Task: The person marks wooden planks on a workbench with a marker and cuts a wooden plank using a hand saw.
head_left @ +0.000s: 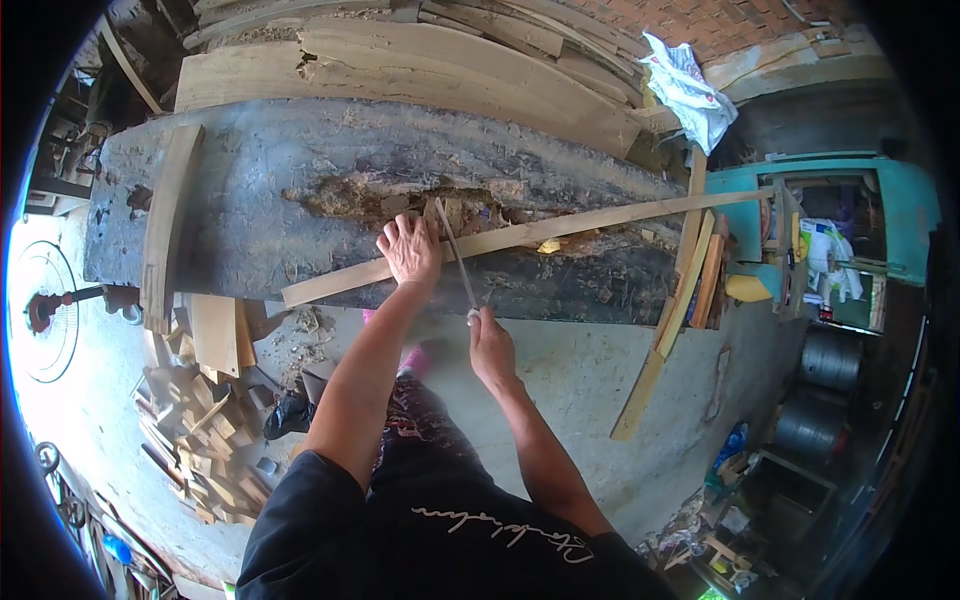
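Note:
My left hand (410,250) presses down on a long wooden strip (560,226), fingers spread over its upper edge. The strip lies slantwise across a thick, dark wooden slab (250,215) with a rotted hollow along its middle. In my right hand (492,350) is the handle of a narrow-bladed hand saw (458,252). Its blade crosses the strip just right of my left hand, its tip reaching over the hollow. Whether the blade cuts into the wood cannot be made out.
A short board (172,225) lies across the slab's left end. Wood offcuts (210,440) are heaped on the floor at left, near a fan (45,310). Long planks (430,70) lie behind the slab. Several strips (655,365) jut from its right end, near a teal cabinet (905,205).

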{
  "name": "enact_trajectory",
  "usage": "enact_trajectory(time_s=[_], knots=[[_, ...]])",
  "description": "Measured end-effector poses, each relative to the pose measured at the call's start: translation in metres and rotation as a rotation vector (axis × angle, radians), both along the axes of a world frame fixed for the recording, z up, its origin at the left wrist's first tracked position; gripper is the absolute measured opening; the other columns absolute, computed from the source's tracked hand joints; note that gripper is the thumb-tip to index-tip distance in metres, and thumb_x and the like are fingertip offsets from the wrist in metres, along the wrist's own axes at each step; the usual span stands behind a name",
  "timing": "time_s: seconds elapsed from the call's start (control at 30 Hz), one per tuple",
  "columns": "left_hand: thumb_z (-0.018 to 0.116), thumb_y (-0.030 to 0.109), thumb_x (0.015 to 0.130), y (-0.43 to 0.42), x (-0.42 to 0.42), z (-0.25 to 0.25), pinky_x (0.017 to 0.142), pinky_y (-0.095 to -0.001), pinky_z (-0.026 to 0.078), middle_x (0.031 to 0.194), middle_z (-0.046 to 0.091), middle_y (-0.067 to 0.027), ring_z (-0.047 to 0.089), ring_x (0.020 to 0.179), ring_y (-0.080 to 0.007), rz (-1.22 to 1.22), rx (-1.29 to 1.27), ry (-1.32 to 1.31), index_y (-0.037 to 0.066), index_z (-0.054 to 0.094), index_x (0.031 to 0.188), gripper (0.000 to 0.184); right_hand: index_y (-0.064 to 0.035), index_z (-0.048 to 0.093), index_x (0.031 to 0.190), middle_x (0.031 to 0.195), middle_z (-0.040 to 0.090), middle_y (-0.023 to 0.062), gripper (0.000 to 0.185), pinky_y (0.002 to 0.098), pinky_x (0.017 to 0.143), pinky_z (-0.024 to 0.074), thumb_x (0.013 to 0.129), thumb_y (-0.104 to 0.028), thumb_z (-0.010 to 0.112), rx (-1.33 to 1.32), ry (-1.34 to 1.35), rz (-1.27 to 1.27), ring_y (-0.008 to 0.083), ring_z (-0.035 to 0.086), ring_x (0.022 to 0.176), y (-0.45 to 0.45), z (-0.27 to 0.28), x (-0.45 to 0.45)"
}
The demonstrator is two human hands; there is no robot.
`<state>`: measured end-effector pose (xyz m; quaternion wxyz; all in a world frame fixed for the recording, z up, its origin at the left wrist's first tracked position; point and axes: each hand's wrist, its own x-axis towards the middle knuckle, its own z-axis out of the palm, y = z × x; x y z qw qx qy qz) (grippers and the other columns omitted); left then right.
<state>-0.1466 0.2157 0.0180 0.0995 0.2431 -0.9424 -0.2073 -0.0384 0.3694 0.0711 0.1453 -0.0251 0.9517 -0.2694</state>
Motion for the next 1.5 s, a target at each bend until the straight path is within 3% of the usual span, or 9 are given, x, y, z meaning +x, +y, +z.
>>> enact_trajectory(time_s=[0.17,0.27,0.57,0.77,0.9,0.97,1.17,1.37,1.5], knots=[[0.043,0.032,0.091,-0.003,-0.006,-0.003,0.098,-0.046,0.026,0.096,0.063,-0.0108,0.049,0.103,-0.0278,-0.077,0.059,-0.122,0.008,0.069,0.082,0.037,-0.0062,0.042,0.098,0.071,0.063,0.0214,0.017,0.0539,0.061,0.048,0.099,-0.023,0.04,0.152,-0.066,0.007,0.0439,0.062,0.069,-0.006,0.002,-0.003],[0.041,0.03,0.091,-0.003,-0.008,-0.001,0.099,-0.0453,0.025,0.096,0.065,-0.0105,0.049,0.106,-0.0268,-0.065,0.085,-0.128,0.007,0.069,0.08,0.038,-0.0058,0.043,0.096,0.067,0.063,0.0178,0.02,0.0476,0.054,0.0519,0.099,-0.025,0.041,0.235,-0.014,0.051,0.0372,0.065,0.063,-0.006,0.003,-0.002],[0.04,0.028,0.088,-0.004,-0.022,-0.011,0.094,-0.0421,0.03,0.083,0.069,-0.0088,0.056,0.094,-0.0249,-0.126,-0.043,-0.3,0.008,0.071,0.073,0.04,-0.0051,0.044,0.095,0.066,0.064,0.0152,0.021,0.0433,0.052,0.0535,0.099,-0.026,0.04,0.304,-0.061,0.091,0.033,0.066,0.06,-0.023,0.003,-0.012],[0.039,0.028,0.088,-0.004,-0.024,-0.009,0.093,-0.0422,0.031,0.082,0.07,-0.0089,0.057,0.095,-0.0245,-0.116,-0.047,-0.3,0.008,0.071,0.071,0.042,-0.0055,0.044,0.096,0.067,0.066,0.0144,0.021,0.0425,0.054,0.0543,0.099,-0.026,0.04,0.363,-0.159,0.115,0.032,0.068,0.064,-0.02,0.024,-0.016],[0.038,0.029,0.088,-0.004,-0.024,-0.005,0.094,-0.0417,0.03,0.083,0.07,-0.0095,0.058,0.093,-0.0238,-0.117,-0.002,-0.308,0.007,0.072,0.073,0.043,-0.0052,0.045,0.097,0.067,0.066,0.0147,0.021,0.0433,0.056,0.0544,0.099,-0.025,0.041,0.326,-0.204,0.081,0.0319,0.068,0.065,-0.032,0.025,-0.035],[0.038,0.029,0.087,-0.004,-0.025,-0.007,0.095,-0.042,0.029,0.082,0.07,-0.0101,0.057,0.094,-0.024,-0.112,0.005,-0.317,0.006,0.071,0.071,0.043,-0.0014,0.045,0.103,0.073,0.066,0.0191,0.025,0.0494,0.066,0.0515,0.099,-0.025,0.039,0.245,-0.213,0.068,0.038,0.066,0.071,-0.034,0.019,-0.049],[0.037,0.031,0.088,-0.004,-0.027,-0.003,0.095,-0.0418,0.029,0.081,0.07,-0.0106,0.058,0.094,-0.0241,-0.091,-0.047,-0.319,0.007,0.072,0.073,0.045,-0.0045,0.048,0.1,0.068,0.066,0.0167,0.021,0.0447,0.06,0.0538,0.098,-0.024,0.039,0.306,-0.27,0.096,0.0349,0.068,0.068,-0.019,0.048,-0.042],[0.038,0.031,0.088,-0.003,-0.02,-0.003,0.096,-0.0423,0.029,0.082,0.07,-0.0116,0.058,0.096,-0.0252,-0.105,-0.023,-0.328,0.007,0.072,0.073,0.044,-0.0016,0.05,0.096,0.068,0.065,0.0189,0.021,0.0469,0.06,0.0539,0.096,-0.021,0.042,0.168,-0.057,0.179,0.0351,0.067,0.066,-0.024,0.021,-0.062],[0.04,0.03,0.087,-0.003,-0.024,-0.004,0.094,-0.0432,0.03,0.081,0.069,-0.0108,0.058,0.093,-0.0258,-0.105,-0.019,-0.316,0.007,0.07,0.07,0.041,0.0003,0.048,0.098,0.075,0.066,0.0225,0.02,0.051,0.069,0.0512,0.096,-0.019,0.043,0.282,-0.345,0.129,0.041,0.066,0.073,-0.02,0.065,-0.062]])
